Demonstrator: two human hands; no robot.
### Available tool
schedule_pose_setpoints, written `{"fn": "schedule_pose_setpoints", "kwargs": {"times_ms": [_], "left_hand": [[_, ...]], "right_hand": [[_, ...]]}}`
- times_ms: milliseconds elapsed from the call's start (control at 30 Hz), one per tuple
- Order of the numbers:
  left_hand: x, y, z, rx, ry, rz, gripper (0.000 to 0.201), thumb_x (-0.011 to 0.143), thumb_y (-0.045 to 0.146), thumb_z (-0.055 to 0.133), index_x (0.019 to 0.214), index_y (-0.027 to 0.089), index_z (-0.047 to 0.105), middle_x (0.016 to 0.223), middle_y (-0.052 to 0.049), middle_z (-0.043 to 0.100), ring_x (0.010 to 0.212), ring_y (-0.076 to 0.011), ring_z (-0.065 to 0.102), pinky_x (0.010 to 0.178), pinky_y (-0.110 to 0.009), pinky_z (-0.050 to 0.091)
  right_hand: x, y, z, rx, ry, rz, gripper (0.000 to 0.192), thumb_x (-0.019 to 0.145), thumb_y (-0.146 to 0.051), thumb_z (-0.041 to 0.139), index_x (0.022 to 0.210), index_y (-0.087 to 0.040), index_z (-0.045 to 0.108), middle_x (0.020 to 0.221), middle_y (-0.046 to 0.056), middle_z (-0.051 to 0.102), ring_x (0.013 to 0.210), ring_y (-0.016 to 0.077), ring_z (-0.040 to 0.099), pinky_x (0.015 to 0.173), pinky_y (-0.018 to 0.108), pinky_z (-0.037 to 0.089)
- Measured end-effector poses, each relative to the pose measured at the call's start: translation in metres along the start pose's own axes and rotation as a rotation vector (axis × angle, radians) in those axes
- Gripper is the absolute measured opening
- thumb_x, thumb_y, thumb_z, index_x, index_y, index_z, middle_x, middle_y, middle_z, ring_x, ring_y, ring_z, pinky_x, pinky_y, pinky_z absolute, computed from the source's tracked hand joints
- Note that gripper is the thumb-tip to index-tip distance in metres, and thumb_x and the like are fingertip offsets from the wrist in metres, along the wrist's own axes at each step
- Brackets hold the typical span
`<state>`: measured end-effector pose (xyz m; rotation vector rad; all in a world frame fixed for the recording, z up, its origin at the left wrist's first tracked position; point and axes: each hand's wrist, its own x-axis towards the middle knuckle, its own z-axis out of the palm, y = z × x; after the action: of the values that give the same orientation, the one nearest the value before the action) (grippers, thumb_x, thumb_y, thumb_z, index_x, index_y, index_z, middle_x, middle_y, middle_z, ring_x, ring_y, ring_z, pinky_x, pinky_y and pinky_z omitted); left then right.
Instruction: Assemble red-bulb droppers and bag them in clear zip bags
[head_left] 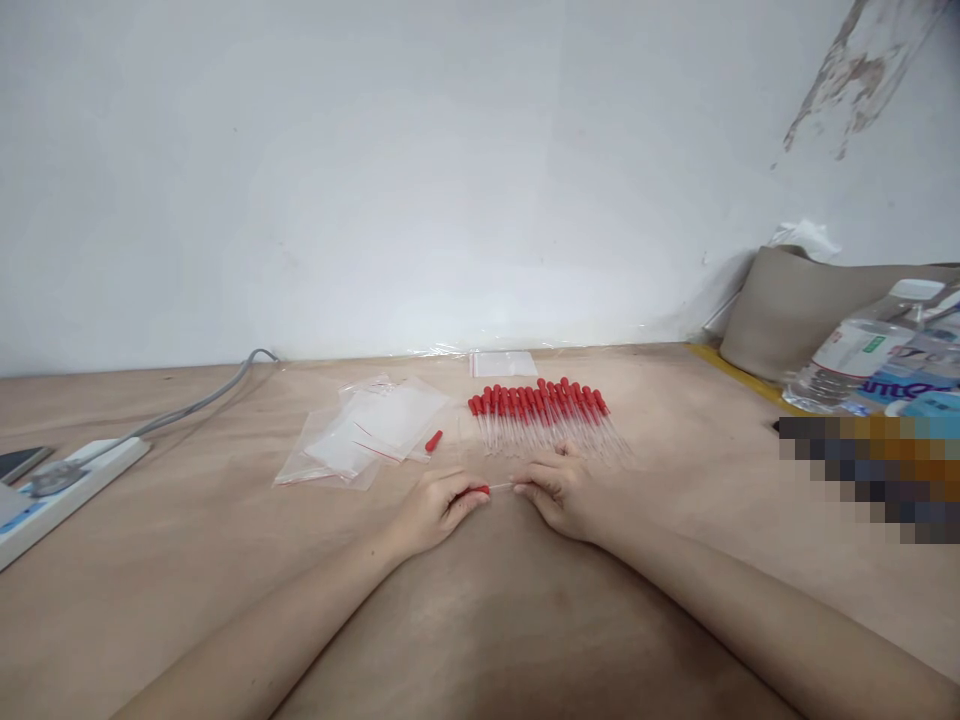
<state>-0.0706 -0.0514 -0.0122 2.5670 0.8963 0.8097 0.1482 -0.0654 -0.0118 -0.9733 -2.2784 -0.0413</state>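
Observation:
Between my two hands lies a dropper (500, 486) with a red rubber bulb and a thin clear tube. My left hand (442, 508) pinches the red bulb end. The tube is gripped by the fingertips of my right hand (559, 492), which hide its far end. Just beyond the hands, several red-bulbed droppers (540, 405) lie side by side in a row, bulbs toward the wall. A single loose red bulb (433, 441) rests left of that row. Clear zip bags (367, 435) with red lines are spread in a loose pile farther left.
Another small bag (504, 364) lies by the wall. On the left sits a power strip (75, 495) with a grey cable (202, 396) and a partly visible phone (22, 463). Water bottles (855, 350) and a grey-brown container (780, 310) stand at the right, beside a blurred-out patch.

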Motion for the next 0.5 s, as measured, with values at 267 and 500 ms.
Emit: {"fn": "schedule_pose_setpoints", "kwargs": {"times_ms": [267,500], "left_hand": [[-0.001,-0.001,0.001,0.014,-0.025,0.012,0.021,0.088,0.029,0.042,0.086,0.018,0.059,0.075,-0.002,0.061,0.070,-0.0128,0.055,0.064,-0.023,0.041],[-0.001,-0.001,0.001,0.045,-0.019,0.019,0.018,0.086,0.028,0.045,0.085,0.016,0.058,0.075,-0.003,0.060,0.069,-0.0126,0.054,0.062,-0.023,0.041]], "right_hand": [[0.004,-0.013,-0.005,-0.054,-0.081,0.014,0.024,0.086,-0.021,0.037,0.078,-0.018,0.060,0.067,0.002,0.063,0.059,0.0122,0.050,0.066,0.030,0.025],[0.005,-0.014,0.008,-0.063,-0.115,0.080,0.026,0.085,-0.020,0.036,0.067,-0.017,0.055,0.061,-0.001,0.060,0.053,0.0104,0.045,0.065,0.030,0.023]]}}
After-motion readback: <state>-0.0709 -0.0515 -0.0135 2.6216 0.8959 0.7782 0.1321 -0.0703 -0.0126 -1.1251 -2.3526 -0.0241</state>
